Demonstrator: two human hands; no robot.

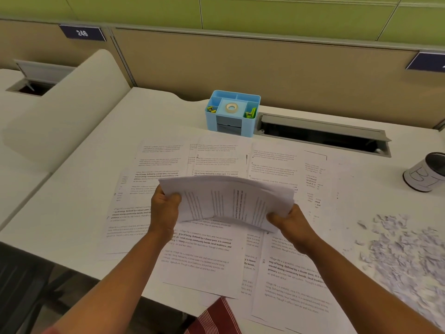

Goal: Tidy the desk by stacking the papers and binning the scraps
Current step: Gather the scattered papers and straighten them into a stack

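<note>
A bundle of printed sheets is held above the desk, turned sideways and bowed upward in the middle. My left hand grips its left edge, thumb on top. At the lower right corner my right hand grips the same bundle. Beneath them several loose printed pages lie spread and overlapping across the white desk. A wide pile of small torn paper scraps covers the desk at the right. A small grey bin wrapped in paper stands at the far right edge.
A light blue desk organiser with a tape roll and clips stands at the back centre. Beside it is an open grey cable tray in the desk. A beige partition runs behind. Some red striped cloth shows at the desk's near edge.
</note>
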